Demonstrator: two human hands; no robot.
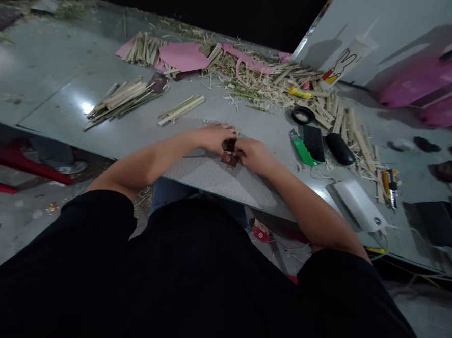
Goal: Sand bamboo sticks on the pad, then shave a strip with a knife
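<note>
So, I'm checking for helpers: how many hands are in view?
2: the left hand and the right hand, close together at a small brown piece; no others show.

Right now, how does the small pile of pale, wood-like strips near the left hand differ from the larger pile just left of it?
The small pile has few strips; the larger pile has many. The small pile lies closer to the left hand; the larger pile, farther off. Both are pale and lie on the grey table.
</note>
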